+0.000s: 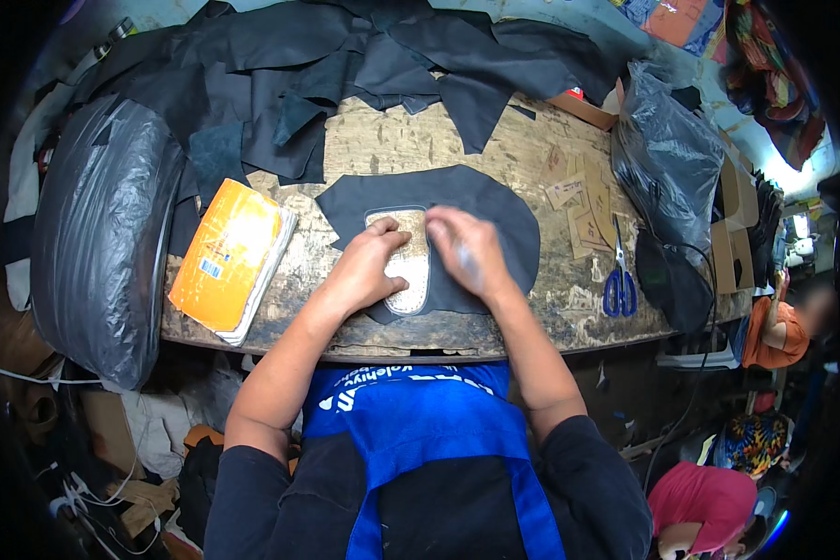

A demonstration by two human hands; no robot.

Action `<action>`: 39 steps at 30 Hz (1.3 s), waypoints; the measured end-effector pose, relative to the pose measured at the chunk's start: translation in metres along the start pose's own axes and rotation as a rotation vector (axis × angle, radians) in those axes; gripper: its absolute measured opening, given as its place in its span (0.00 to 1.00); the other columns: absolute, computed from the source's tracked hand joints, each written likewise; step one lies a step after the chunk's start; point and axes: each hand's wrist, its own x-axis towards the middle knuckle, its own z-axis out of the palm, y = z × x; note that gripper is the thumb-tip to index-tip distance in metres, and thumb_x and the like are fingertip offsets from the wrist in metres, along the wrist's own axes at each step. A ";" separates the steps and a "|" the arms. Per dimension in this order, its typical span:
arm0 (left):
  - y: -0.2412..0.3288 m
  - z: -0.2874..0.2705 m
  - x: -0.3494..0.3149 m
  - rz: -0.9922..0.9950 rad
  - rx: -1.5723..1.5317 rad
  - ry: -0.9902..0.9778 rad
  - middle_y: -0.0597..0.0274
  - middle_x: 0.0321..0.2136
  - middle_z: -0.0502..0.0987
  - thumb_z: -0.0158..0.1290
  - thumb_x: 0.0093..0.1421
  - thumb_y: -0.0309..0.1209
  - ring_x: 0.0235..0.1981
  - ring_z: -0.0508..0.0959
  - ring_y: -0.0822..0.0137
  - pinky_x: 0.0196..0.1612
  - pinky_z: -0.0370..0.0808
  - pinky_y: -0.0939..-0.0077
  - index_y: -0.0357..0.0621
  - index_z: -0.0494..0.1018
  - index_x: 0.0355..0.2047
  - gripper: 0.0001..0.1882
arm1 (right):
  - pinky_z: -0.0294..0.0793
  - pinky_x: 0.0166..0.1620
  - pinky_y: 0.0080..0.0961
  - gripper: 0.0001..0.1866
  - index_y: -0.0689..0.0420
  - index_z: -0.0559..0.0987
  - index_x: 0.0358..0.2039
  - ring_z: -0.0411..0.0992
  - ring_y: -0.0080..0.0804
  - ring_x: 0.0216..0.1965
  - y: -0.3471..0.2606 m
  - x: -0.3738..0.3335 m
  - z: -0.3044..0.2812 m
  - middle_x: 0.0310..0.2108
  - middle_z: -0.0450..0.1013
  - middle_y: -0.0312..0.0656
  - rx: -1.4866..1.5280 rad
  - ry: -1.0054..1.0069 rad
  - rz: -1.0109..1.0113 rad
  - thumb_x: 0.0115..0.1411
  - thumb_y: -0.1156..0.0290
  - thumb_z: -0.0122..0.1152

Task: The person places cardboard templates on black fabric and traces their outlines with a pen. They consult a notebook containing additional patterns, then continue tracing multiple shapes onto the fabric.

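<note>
A shiny, pale template [408, 288] with rounded ends lies on a piece of black leather [501, 215] on the worn wooden table. My left hand [368, 268] presses the template down, its thumb and fingers spread over the left side. A thin pale line runs close along parts of the template's edge. Beside its upper right edge, my right hand [469, 250] is closed in a pinch and smeared by motion. A pale, pen-like thing shows faintly in that hand, its tip hidden by the fingers.
Blue-handled scissors [620, 280] and brown card patterns [583, 207] lie to the right. An orange-covered book [226, 257] rests at the left, near a plastic-wrapped bundle [107, 238]. Black leather pieces [280, 56] cover the table's far side. Other people sit at far right.
</note>
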 end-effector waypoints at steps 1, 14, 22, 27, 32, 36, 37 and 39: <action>0.001 -0.001 -0.003 -0.063 -0.028 0.092 0.45 0.45 0.73 0.67 0.38 0.28 0.44 0.76 0.52 0.49 0.72 0.67 0.36 0.75 0.43 0.28 | 0.72 0.46 0.33 0.16 0.57 0.78 0.41 0.74 0.44 0.45 -0.001 -0.007 0.002 0.39 0.76 0.51 -0.073 -0.025 -0.114 0.52 0.67 0.64; 0.001 0.004 -0.039 -0.493 0.257 0.212 0.57 0.21 0.79 0.64 0.45 0.47 0.25 0.78 0.55 0.35 0.67 0.58 0.43 0.77 0.18 0.19 | 0.56 0.60 0.46 0.28 0.55 0.75 0.44 0.64 0.48 0.57 0.037 -0.054 -0.048 0.49 0.73 0.44 -0.265 -0.037 0.043 0.43 0.61 0.73; -0.006 0.006 -0.038 -0.475 0.281 0.426 0.55 0.29 0.79 0.62 0.47 0.48 0.35 0.77 0.56 0.39 0.63 0.58 0.44 0.76 0.34 0.22 | 0.52 0.63 0.49 0.28 0.55 0.75 0.46 0.61 0.47 0.60 0.033 -0.053 -0.036 0.49 0.73 0.44 -0.152 -0.065 0.073 0.43 0.61 0.73; -0.002 0.004 -0.036 -0.412 0.319 0.497 0.62 0.24 0.75 0.64 0.45 0.43 0.30 0.74 0.60 0.39 0.63 0.61 0.46 0.76 0.35 0.20 | 0.64 0.57 0.42 0.23 0.57 0.76 0.44 0.69 0.44 0.54 0.026 -0.049 -0.041 0.46 0.75 0.46 -0.148 0.000 0.028 0.48 0.64 0.71; 0.019 0.036 -0.028 0.105 0.120 0.556 0.64 0.25 0.74 0.62 0.48 0.33 0.32 0.72 0.63 0.35 0.66 0.66 0.47 0.77 0.31 0.10 | 0.72 0.33 0.17 0.13 0.64 0.77 0.40 0.74 0.22 0.30 0.020 -0.008 -0.021 0.30 0.76 0.40 0.532 0.257 0.292 0.60 0.68 0.60; 0.026 0.060 -0.025 0.180 0.276 0.391 0.63 0.22 0.73 0.62 0.48 0.34 0.28 0.71 0.62 0.33 0.65 0.66 0.48 0.79 0.32 0.10 | 0.66 0.21 0.12 0.10 0.61 0.74 0.28 0.68 0.15 0.18 0.028 0.028 0.014 0.20 0.72 0.33 0.654 0.163 0.275 0.62 0.68 0.58; 0.025 0.061 -0.025 0.178 0.284 0.379 0.64 0.21 0.73 0.61 0.49 0.35 0.27 0.71 0.62 0.33 0.64 0.67 0.49 0.79 0.32 0.10 | 0.66 0.20 0.13 0.10 0.61 0.73 0.27 0.67 0.15 0.17 0.032 0.031 0.019 0.19 0.70 0.33 0.633 0.132 0.276 0.62 0.68 0.58; 0.023 0.063 -0.025 0.167 0.299 0.352 0.65 0.19 0.72 0.61 0.50 0.36 0.26 0.71 0.63 0.32 0.63 0.67 0.51 0.79 0.32 0.09 | 0.65 0.19 0.13 0.10 0.61 0.74 0.27 0.66 0.14 0.16 0.038 0.034 0.027 0.17 0.70 0.33 0.386 0.138 0.305 0.61 0.68 0.58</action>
